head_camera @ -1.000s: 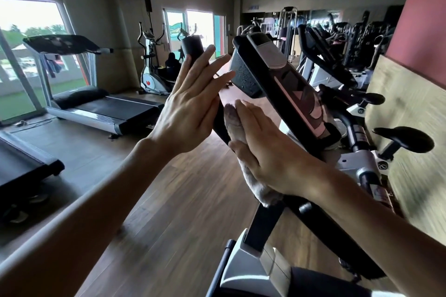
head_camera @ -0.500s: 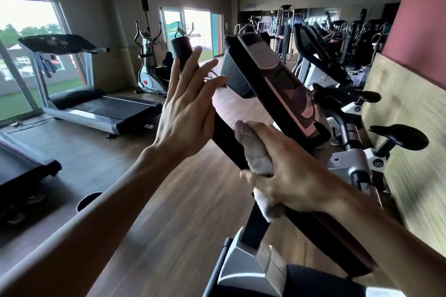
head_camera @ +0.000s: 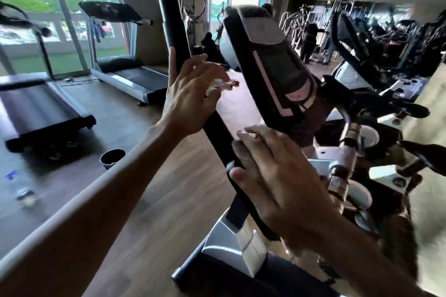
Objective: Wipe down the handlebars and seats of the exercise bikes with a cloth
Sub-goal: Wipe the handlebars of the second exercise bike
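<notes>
Two bare hands work on a black handlebar (head_camera: 212,125) that runs as a slanted post from the upper middle of the frame down toward the lower middle. Left hand (head_camera: 193,99) sits at the bar's middle stretch, left of centre, its thumb lying up along the post and its fingers spread out to the right, straight and blurred, so it braces the bar with a wide, loose hold and wraps nothing. Right hand (head_camera: 277,176) is lower, right of centre, fingers laid nearly flat over a beige cloth (head_camera: 243,157) that is pressed against the bar; the thumb hooks under the near side of the post. Only a small patch of cloth shows between the fingers and the bar.

Just right of the bar, the exercise bike's console (head_camera: 270,55) tilts across the upper centre. Its white frame (head_camera: 231,243) meets the post at the lower centre. More bikes (head_camera: 376,60) crowd the upper right, much blurred. Two treadmills (head_camera: 125,72) stand before the windows at the upper left, and a dark cup (head_camera: 112,156) rests on the wooden floor (head_camera: 169,200) at the left middle.
</notes>
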{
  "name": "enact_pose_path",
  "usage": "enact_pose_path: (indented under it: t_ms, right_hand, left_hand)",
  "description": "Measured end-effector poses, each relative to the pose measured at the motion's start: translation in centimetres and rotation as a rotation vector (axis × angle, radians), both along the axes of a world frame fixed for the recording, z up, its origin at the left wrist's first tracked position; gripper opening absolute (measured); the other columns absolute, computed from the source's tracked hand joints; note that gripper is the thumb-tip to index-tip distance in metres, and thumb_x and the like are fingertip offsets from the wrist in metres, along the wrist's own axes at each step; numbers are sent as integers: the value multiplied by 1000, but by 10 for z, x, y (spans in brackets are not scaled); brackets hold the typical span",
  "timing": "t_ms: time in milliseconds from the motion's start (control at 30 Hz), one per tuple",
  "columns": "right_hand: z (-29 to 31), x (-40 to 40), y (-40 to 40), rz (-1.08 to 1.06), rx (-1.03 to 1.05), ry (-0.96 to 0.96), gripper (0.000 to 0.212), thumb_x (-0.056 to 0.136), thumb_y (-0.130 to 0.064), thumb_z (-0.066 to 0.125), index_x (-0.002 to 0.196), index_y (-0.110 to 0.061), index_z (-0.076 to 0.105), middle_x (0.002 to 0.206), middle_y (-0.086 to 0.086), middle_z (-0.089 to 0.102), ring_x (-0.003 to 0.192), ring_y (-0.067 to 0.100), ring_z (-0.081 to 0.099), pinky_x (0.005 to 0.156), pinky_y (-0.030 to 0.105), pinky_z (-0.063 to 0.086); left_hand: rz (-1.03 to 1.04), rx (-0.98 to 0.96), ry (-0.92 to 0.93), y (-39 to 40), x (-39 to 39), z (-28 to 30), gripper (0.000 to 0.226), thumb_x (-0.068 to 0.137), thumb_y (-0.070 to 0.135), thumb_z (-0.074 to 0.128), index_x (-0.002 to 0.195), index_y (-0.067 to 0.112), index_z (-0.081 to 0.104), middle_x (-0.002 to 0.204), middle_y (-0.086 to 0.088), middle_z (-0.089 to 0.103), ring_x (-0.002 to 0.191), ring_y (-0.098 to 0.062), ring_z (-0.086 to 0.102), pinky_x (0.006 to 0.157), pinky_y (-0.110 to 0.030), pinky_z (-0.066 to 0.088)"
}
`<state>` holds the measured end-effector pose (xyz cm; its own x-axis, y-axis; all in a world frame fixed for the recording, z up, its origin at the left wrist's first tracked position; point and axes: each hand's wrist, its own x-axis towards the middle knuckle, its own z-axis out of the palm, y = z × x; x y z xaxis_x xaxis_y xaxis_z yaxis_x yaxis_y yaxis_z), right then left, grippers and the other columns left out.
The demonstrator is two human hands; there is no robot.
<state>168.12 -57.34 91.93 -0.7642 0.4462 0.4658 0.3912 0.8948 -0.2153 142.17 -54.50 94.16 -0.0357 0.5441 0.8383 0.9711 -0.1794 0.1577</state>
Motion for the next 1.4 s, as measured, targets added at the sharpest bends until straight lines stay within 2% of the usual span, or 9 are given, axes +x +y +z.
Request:
enact_pose_path:
  t_ms: [133,400,500,633,833,1000,1167,1300,1400]
  right_hand:
    - [12,-27,12,69,95,71,52,104,-46,33,142,-19,58,145,-4,54,137,14,44,113,39,37]
    - [-21,28,3,313,150,39,57,109,-35,27,157,-6,35,164,7,32,155,19,20,124,44,25]
    - [-6,6,10,262,46,98,52,105,-37,33,150,-15,48,155,-3,45,147,10,32,120,35,30]
    - [-1,-8,8,228,75,150,37,96,-33,46,126,-18,63,127,-7,58,120,13,51,101,38,44]
    - [-11,14,16,508,80,156,41,101,-28,46,136,-12,60,140,0,55,135,17,47,110,38,40]
    - [-5,-5,8,286,8,192,42,93,-34,45,128,-18,62,128,-4,59,122,16,52,102,40,44]
    - [-5,-1,14,339,23,180,39,91,-31,50,124,-18,64,125,-4,59,117,15,53,97,38,46]
    - [0,-10,16,148,-6,245,34,92,-35,46,116,-16,62,112,-5,58,104,16,52,89,42,48]
    - [-5,-7,7,196,82,199,37,92,-32,46,119,-14,64,119,-1,59,111,17,52,94,41,46]
  left_hand:
    - [75,-12,-5,-3,5,-1,32,87,16,54,110,25,74,125,7,69,137,-23,43,115,-71,24]
    - [84,-28,62,-14,14,-25,36,97,23,47,120,14,72,133,-6,65,138,-35,47,116,-65,27]
    - [103,-62,48,-18,17,-23,41,100,27,41,125,13,71,139,-5,62,145,-32,39,118,-65,21]
    - [94,-81,24,-18,14,-21,42,99,26,39,123,14,72,140,-4,61,144,-30,40,118,-65,22]
    - [106,-60,18,-16,13,-24,40,99,24,40,121,16,73,138,-2,62,143,-26,38,117,-64,22]
    - [124,-52,10,-17,15,-24,39,98,23,41,118,18,74,137,-1,63,143,-22,35,119,-63,19]
    - [120,-63,23,-19,16,-24,39,100,25,40,119,17,73,136,-1,63,143,-21,36,121,-60,16]
    - [115,-59,19,-19,14,-25,40,100,25,39,118,19,73,137,-1,63,143,-24,37,120,-60,18]
    - [94,-46,17,-17,13,-25,38,99,23,40,116,18,74,136,-3,63,140,-28,42,120,-58,23]
